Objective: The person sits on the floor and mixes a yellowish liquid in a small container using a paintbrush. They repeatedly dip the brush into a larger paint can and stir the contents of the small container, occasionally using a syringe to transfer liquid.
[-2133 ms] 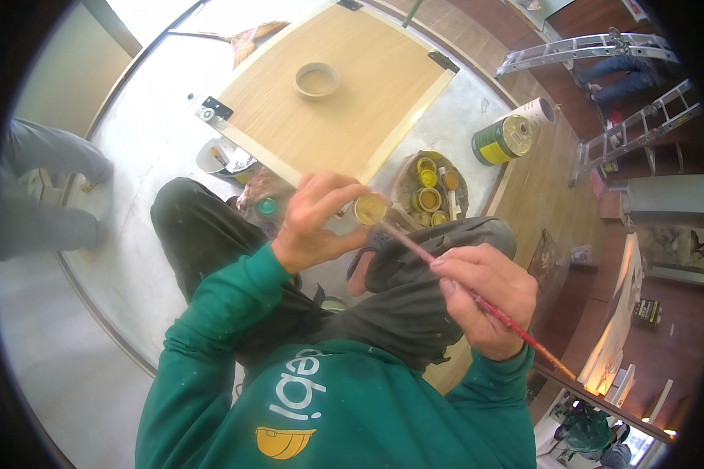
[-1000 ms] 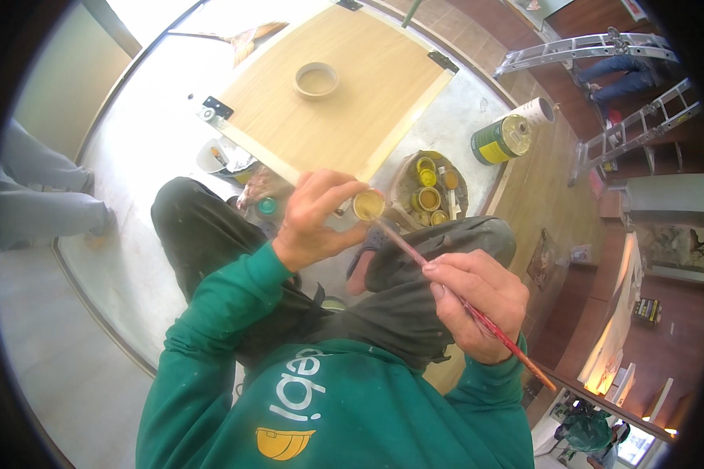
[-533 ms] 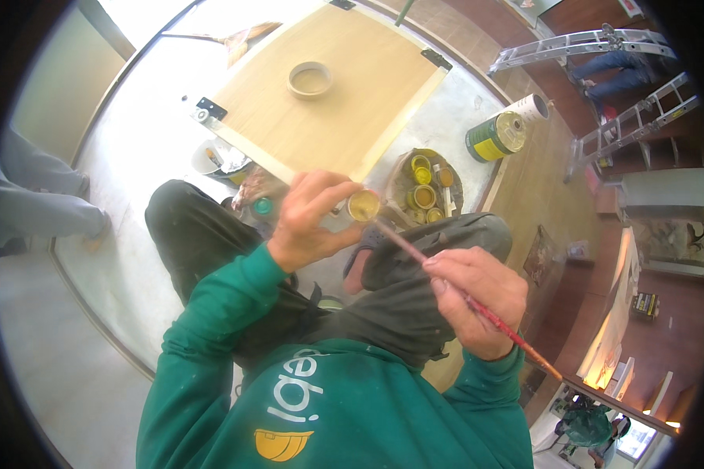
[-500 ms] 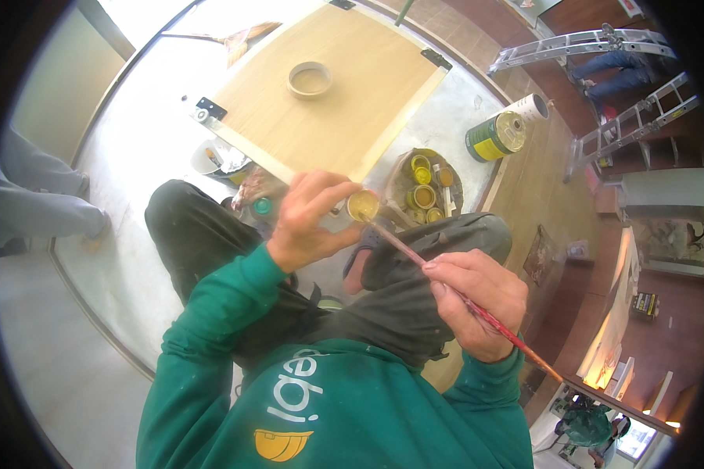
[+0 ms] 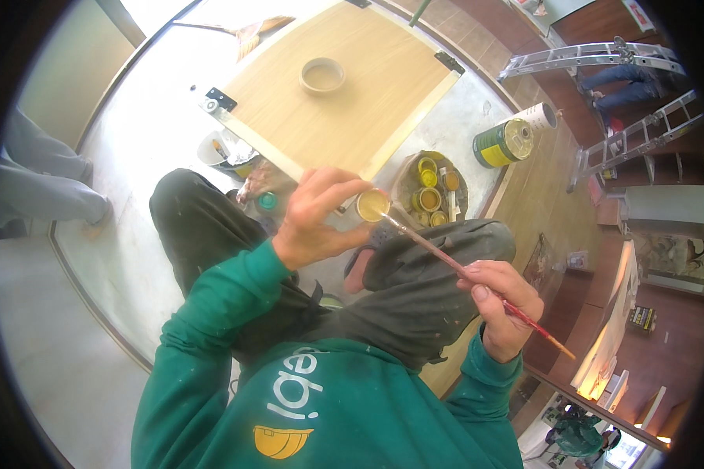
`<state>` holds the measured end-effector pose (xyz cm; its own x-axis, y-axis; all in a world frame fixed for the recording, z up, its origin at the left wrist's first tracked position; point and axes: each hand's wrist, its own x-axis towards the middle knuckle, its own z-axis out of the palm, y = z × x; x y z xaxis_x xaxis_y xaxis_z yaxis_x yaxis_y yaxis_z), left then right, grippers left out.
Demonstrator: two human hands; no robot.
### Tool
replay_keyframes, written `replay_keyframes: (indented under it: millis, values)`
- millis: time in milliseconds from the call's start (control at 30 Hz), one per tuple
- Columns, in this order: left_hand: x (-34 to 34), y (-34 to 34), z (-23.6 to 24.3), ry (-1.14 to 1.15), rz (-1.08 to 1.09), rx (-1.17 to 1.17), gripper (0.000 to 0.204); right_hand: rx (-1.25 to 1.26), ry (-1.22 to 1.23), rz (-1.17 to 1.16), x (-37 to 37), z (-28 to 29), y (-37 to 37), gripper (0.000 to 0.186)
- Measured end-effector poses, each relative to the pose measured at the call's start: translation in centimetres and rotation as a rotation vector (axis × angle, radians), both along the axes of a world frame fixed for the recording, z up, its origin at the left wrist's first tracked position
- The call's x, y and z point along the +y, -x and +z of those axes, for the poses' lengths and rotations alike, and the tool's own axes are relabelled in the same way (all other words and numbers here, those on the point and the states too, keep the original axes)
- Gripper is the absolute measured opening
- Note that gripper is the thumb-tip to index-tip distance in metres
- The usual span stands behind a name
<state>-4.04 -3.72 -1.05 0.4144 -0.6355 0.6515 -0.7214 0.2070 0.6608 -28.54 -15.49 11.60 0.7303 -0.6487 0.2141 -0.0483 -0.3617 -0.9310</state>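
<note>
My left hand (image 5: 317, 219) grips a small round cup of pale ochre paint (image 5: 373, 203) above my crossed legs. In my right hand (image 5: 497, 305) is a long thin paintbrush (image 5: 434, 248) with a reddish handle, its tip in or at the cup's mouth. Just beyond lies a pale wooden panel (image 5: 340, 109) with dark hinges, bearing a shallow round dish (image 5: 321, 87). A round tray (image 5: 399, 205) holds several jars of yellow and ochre paint. A teal jar (image 5: 267, 202) stands left of my left hand.
A bucket (image 5: 211, 148) with brushes sits left of the panel; a yellow-labelled tin (image 5: 494, 148) stands right. A broom (image 5: 254, 39) lies behind. A person in grey trousers (image 5: 43, 180) is at the left; another in jeans (image 5: 618, 90) is among aluminium ladders (image 5: 559, 59).
My right hand has shifted right and slightly up with the brush, whose angle is flatter. The cup in my left hand stays nearly in place; the whole view has shifted slightly.
</note>
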Motion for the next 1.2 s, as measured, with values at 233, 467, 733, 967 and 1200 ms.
replay_keyframes:
  millis: [233,467,733,967,1200]
  values:
    - [-0.1,0.1,0.0,-0.005,-0.014,0.002,0.051,0.026,0.067,0.019,0.0,0.1,0.9,0.020]
    - [-0.1,0.1,0.0,-0.018,-0.015,0.006,0.052,0.043,0.126,0.012,-0.1,0.4,1.7,0.020]
    - [-0.2,0.2,-0.1,-0.029,-0.011,0.003,0.051,0.021,0.168,-0.009,0.0,1.3,1.9,0.021]
    - [-0.1,0.2,0.0,-0.036,-0.014,0.018,0.051,0.078,0.157,0.046,0.4,0.2,1.1,0.027]
    - [-0.1,0.2,-0.1,-0.042,-0.009,0.032,0.051,0.113,0.155,0.039,0.3,0.9,2.0,0.025]
